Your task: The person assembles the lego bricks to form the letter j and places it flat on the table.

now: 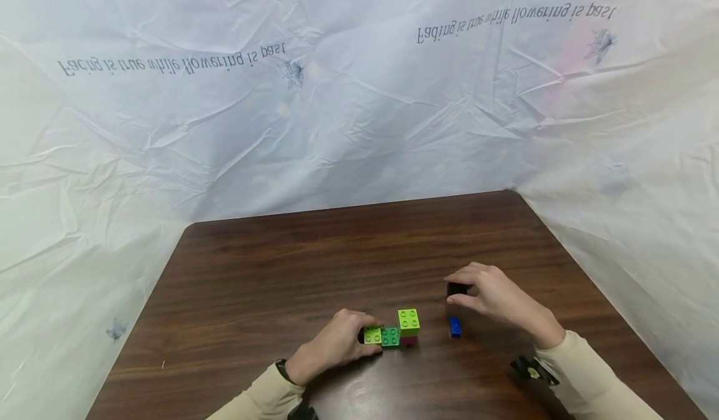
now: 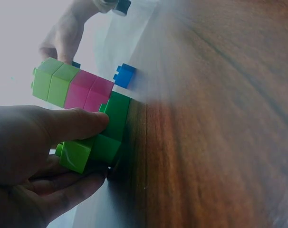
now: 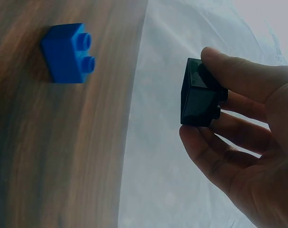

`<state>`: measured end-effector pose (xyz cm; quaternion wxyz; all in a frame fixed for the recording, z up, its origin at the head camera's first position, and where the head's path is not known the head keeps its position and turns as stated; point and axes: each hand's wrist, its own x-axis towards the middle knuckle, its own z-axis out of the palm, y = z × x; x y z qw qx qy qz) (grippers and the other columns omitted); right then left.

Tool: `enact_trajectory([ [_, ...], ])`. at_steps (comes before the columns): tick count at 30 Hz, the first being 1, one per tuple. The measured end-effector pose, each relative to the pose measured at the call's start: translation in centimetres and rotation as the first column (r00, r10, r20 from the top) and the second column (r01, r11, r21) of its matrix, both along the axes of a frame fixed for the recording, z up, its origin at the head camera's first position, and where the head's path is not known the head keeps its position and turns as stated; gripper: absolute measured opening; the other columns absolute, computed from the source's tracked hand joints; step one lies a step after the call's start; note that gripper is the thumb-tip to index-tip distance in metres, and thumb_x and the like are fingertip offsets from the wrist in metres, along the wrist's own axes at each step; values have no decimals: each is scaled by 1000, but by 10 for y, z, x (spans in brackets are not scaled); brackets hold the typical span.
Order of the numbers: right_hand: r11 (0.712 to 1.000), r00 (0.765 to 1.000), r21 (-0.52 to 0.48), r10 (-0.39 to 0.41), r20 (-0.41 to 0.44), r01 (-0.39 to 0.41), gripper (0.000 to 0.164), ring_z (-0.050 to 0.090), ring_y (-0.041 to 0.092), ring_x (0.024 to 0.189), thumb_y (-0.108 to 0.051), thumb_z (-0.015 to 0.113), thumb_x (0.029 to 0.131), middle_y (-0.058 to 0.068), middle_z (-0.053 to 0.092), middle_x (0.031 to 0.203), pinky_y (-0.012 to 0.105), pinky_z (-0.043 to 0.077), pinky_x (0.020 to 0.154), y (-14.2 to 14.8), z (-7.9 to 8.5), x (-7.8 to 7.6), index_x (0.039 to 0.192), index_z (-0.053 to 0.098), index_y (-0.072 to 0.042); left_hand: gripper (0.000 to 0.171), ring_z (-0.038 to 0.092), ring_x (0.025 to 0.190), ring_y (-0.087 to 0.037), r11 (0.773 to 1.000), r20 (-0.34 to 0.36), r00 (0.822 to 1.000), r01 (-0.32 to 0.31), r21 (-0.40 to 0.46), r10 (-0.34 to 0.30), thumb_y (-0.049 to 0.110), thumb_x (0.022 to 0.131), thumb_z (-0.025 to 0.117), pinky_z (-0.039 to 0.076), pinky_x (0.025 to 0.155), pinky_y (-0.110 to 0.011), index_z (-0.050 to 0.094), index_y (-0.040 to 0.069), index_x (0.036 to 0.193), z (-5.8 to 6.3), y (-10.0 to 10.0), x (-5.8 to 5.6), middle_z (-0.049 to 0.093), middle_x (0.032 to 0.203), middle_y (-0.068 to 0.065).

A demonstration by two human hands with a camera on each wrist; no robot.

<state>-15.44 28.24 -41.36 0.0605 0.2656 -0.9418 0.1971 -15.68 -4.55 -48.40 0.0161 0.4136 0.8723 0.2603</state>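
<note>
My left hand [image 1: 336, 340] grips the near end of a toy-brick build on the table, thumb on one side and fingers on the other. Its low row is green bricks [image 2: 116, 114], with a lime brick [image 2: 76, 156] on top at the held end. At the far end rise pink bricks [image 2: 89, 91], capped by lime ones [image 2: 55, 81]. To the right, my right hand [image 1: 497, 296] pinches a black brick [image 3: 199, 97] between thumb and fingers, apart from the build. A small blue brick [image 1: 455, 327] lies between the hands, nearer the right.
The dark wooden table [image 1: 269, 264] has rounded far corners. A wrinkled white sheet [image 1: 337, 126] with printed lettering surrounds its back and sides. A dark wrist device [image 1: 535, 371] sits by the right sleeve.
</note>
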Motion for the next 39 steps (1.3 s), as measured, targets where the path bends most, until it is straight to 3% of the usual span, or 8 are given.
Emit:
enact_trajectory([
  [13,997,999,-69,33,15,-32,27,58,4,81,-36,77,83,-11,65,95,27,51,68,-14,11,-4,105,68,-21,34,62,86,2,1000,12,1000,-4,1,4,29,81,80,47,69,-11,73,13,111,0,0,0,73,100,5],
  [21,992,999,-113,54,-10,-55,28,58,4,80,-32,79,82,-10,65,93,25,51,68,-21,17,-4,103,69,-17,34,62,85,3,1000,11,1000,-5,4,5,29,81,80,47,68,-11,73,13,111,0,-1,1,73,100,5],
  [28,984,995,-151,88,-57,-95,26,59,2,82,-32,78,82,-11,65,95,24,51,68,-26,19,-4,105,70,-22,35,63,88,2,1000,13,1000,-12,-8,12,29,81,80,48,71,-13,73,13,111,0,1,3,73,101,5],
  [39,967,981,-188,148,-127,-170,30,61,4,86,-30,79,82,-10,69,99,25,51,68,-31,22,-3,108,72,-20,34,63,88,2,1000,13,1000,-19,-4,19,29,81,80,48,70,-12,73,13,111,1,5,7,73,101,5],
])
